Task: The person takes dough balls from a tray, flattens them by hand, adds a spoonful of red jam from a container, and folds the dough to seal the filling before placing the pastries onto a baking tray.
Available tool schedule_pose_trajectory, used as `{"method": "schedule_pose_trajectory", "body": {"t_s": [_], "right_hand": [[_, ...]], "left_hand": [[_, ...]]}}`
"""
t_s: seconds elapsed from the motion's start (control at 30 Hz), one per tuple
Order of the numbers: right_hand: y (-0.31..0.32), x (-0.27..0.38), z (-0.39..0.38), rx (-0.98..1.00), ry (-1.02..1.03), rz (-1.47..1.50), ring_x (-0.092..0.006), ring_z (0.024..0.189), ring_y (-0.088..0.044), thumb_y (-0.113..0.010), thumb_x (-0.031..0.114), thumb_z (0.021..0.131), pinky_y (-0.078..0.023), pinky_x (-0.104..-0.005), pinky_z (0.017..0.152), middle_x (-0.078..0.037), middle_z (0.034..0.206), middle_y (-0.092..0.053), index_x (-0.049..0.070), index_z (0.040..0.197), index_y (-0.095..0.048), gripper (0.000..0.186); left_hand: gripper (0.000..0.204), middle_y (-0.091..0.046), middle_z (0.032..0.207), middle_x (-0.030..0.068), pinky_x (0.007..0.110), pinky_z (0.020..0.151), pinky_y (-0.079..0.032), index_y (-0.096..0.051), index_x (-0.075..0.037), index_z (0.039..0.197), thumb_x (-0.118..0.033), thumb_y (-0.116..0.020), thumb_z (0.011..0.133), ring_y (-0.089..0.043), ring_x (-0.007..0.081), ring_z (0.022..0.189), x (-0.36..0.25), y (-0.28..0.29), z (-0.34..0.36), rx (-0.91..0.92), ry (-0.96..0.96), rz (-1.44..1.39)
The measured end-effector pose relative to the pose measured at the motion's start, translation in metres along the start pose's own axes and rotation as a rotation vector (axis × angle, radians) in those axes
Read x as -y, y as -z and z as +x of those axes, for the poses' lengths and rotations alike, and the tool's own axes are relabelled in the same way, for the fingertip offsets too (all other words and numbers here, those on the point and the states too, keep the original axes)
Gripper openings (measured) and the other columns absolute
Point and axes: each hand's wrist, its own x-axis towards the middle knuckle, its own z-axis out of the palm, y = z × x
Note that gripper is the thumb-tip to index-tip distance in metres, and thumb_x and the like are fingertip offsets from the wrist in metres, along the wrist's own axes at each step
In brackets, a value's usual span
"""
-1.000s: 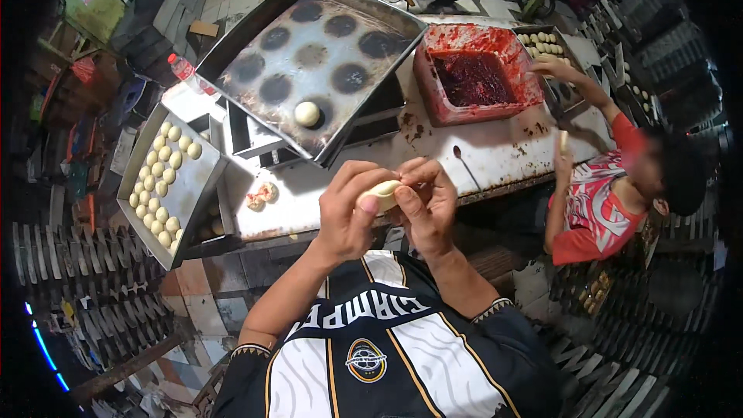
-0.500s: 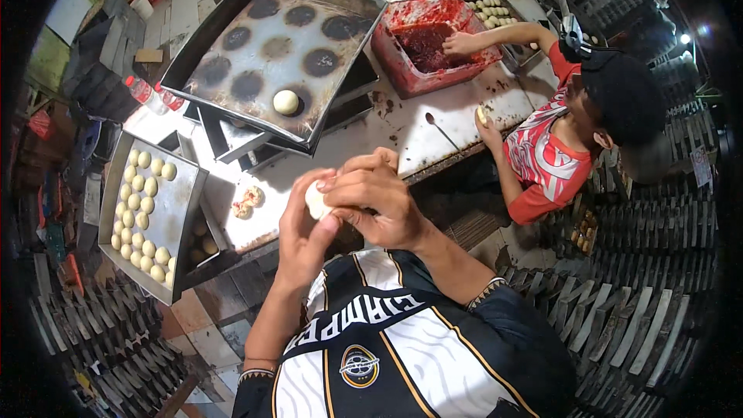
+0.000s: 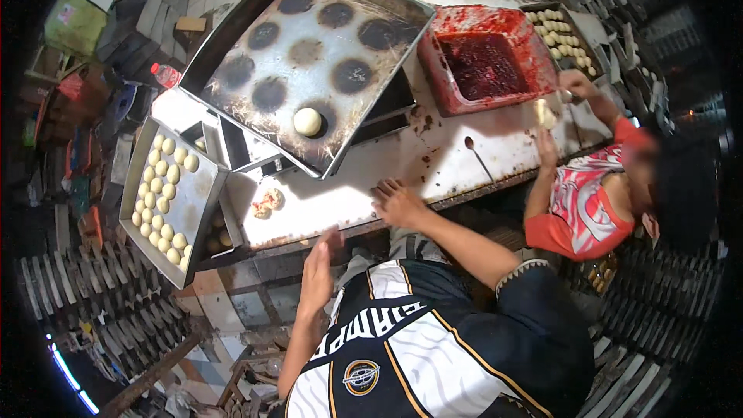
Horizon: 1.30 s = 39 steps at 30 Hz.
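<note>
My right hand (image 3: 398, 205) rests palm down at the near edge of the white worktable (image 3: 348, 205), fingers spread on the surface; what lies under its palm is hidden. My left hand (image 3: 319, 269) hovers just off the table's front edge, fingers stretched out and nothing in it. Beyond my hands, a large metal baking tray (image 3: 309, 77) with dark round marks bears one pale dough ball (image 3: 307, 121) near its closest corner. To the left of my hands, lumps of dough with reddish filling (image 3: 268, 203) lie on the table.
A tilted tray (image 3: 186, 205) of small dough balls stands at left. A red-smeared tub (image 3: 437, 93) of dark red filling and a spoon (image 3: 480, 159) are at right. A co-worker (image 3: 584, 217) holds a piece of dough (image 3: 546, 114) beside another tray of balls (image 3: 569, 46).
My hands have parted; the dough ball they held is out of sight. My right hand came down onto the table, my left drew back. The co-worker's hand left the tub. The view shifted.
</note>
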Motion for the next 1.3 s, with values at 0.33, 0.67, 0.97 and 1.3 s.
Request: {"method": "schedule_pose_trajectory", "body": {"t_s": [0.33,0.67,0.97,1.3], "right_hand": [[-0.072,-0.056,0.017,0.580,0.110,0.002,-0.0373,0.098,-0.065,-0.058,0.023,0.095,-0.050,-0.0475,0.096,-0.020,0.108,-0.068,0.005,0.105,-0.068,0.023],[-0.043,-0.066,0.028,0.531,-0.095,0.060,-0.0493,0.130,-0.051,-0.061,0.019,0.095,-0.036,-0.0587,0.114,-0.031,0.135,-0.059,-0.004,0.133,-0.060,0.045],[-0.042,-0.040,-0.002,-0.081,-0.128,-0.100,-0.0453,0.105,-0.059,-0.068,0.013,0.089,-0.051,-0.0528,0.085,-0.025,0.104,-0.061,0.002,0.099,-0.063,0.016],[0.198,0.131,0.170,-0.380,-0.317,0.408,-0.0206,0.075,-0.065,-0.069,0.002,0.086,-0.052,-0.0343,0.067,-0.012,0.085,-0.066,0.001,0.089,-0.061,0.008]], "left_hand": [[0.080,-0.071,0.125,0.0137,0.037,0.101,-0.048,-0.063,0.001,0.137,-0.064,-0.024,0.110,-0.067,0.0221,0.112,0.044,0.015,-0.043,-0.461,0.157,-0.344],[0.040,-0.071,0.105,0.0068,0.030,0.083,-0.051,-0.068,0.002,0.120,-0.031,-0.048,0.112,-0.065,0.0145,0.095,0.029,0.152,-0.030,-0.652,-0.144,0.092],[0.057,-0.071,0.104,0.0337,0.049,0.090,-0.053,-0.070,0.008,0.114,-0.047,-0.057,0.103,-0.070,0.0451,0.105,0.065,0.371,0.138,-0.711,-0.016,0.693],[0.013,-0.061,0.084,0.0015,0.032,0.067,-0.053,-0.056,-0.008,0.096,-0.011,-0.068,0.094,-0.060,0.0140,0.073,0.128,0.416,0.242,-0.740,-0.158,0.204]]}}
